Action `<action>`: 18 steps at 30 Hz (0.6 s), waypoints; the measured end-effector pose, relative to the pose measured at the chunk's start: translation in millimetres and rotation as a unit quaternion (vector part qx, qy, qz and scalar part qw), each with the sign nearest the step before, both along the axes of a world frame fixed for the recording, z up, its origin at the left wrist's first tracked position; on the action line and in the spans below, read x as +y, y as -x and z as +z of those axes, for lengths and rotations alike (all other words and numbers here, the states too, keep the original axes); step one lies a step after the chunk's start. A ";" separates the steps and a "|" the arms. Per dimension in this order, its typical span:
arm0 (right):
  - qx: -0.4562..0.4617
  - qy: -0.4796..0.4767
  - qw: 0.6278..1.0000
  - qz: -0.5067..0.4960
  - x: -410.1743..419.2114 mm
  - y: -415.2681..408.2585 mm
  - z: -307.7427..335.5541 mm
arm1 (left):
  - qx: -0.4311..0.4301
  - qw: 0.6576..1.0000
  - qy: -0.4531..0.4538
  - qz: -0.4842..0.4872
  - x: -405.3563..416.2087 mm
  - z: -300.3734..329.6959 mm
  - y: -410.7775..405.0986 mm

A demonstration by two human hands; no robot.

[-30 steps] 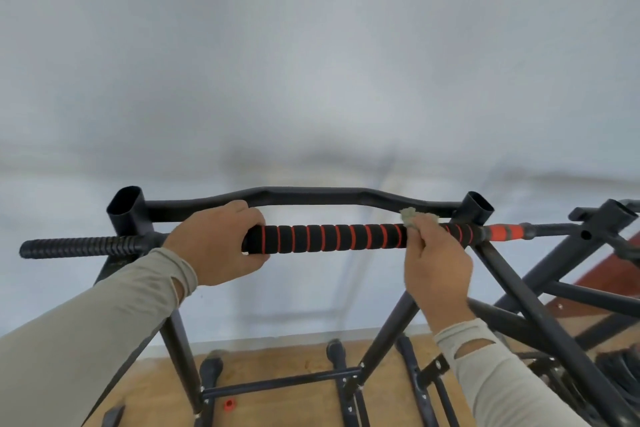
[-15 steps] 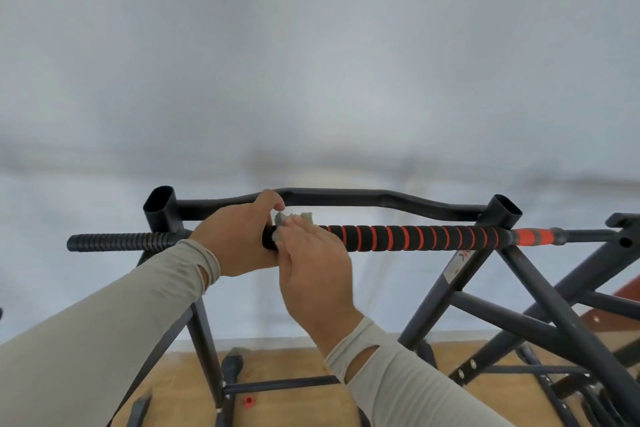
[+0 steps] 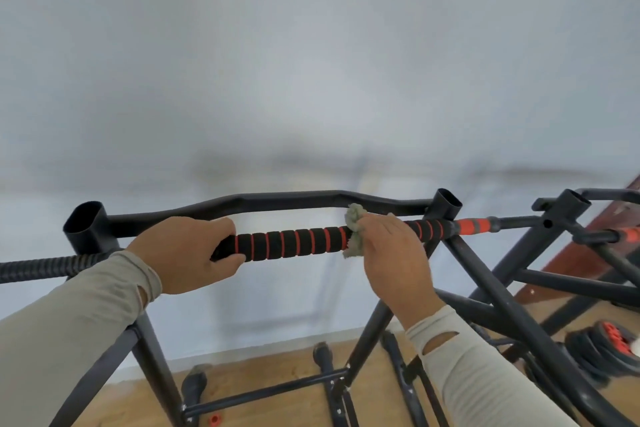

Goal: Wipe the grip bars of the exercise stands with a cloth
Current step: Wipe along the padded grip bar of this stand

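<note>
Against a pale wall, at the top of a black exercise stand (image 3: 491, 291), we wipe its foam grip bar (image 3: 287, 244), black with orange rings. Our left hand (image 3: 194, 253) curls round the bar's left end, thumb beneath, which we judge steadies the frame while the other hand works. Our right hand (image 3: 391, 253) wraps over the bar toward its right end, fingers folded round a small grey-green cloth (image 3: 354, 230) bunched against the foam; tufts of it show above and below the bar at the hand's left edge. Wrapping the cloth around, rather than pressing it flat, likely lets it reach the underside too.

Between the two hands the ringed foam lies bare and open for a sweep. To the right, room is short: the foam ends just past our hand at an open upright tube (image 3: 449, 206), beyond which an orange collar (image 3: 472, 226) runs on. A curved crossbar (image 3: 284, 202) sits close behind. A second stand (image 3: 571, 215) crowds in at the right, weight plates (image 3: 602, 354) on the wooden floor (image 3: 277, 392) below.
</note>
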State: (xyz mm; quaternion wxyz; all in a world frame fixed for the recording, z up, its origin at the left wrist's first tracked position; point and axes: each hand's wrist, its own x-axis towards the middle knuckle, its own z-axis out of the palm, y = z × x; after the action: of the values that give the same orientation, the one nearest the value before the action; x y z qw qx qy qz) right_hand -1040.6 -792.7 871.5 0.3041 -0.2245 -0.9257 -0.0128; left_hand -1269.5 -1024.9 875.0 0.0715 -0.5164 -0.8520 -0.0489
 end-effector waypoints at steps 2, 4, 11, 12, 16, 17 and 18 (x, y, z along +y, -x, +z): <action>-0.053 0.012 0.996 -0.075 21.6 -18.4 6.7 | 0.013 1.000 0.000 -0.007 0.2 -2.1 2.8; -0.117 0.031 0.980 -0.158 45.1 -35.4 15.1 | 0.012 1.000 -0.003 -0.014 -0.3 -2.9 3.6; -0.147 0.080 0.939 -0.301 91.3 -67.8 35.4 | 0.023 0.998 -0.039 -0.030 -0.9 -3.8 0.1; -0.130 0.092 0.943 -0.292 88.4 -65.7 33.0 | 0.043 0.996 -0.065 -0.036 -1.2 -6.8 -1.6; 0.033 0.128 0.970 -0.203 61.0 -47.1 8.4 | 0.068 0.985 -0.156 -0.039 -6.9 -23.6 -11.9; 0.069 0.131 0.972 -0.182 50.7 -41.3 2.0 | 0.067 0.983 -0.164 -0.044 -8.2 -25.7 -11.5; 0.095 0.136 0.972 -0.168 40.5 -36.0 -3.2 | 0.064 0.982 -0.170 -0.052 -8.8 -26.1 -10.5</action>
State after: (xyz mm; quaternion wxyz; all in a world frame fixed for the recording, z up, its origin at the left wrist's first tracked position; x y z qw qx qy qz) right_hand -1004.7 -752.2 868.3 0.3512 -0.4159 -0.8347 0.0833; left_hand -1259.0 -1033.8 848.9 0.2105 -0.5427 -0.7965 -0.1636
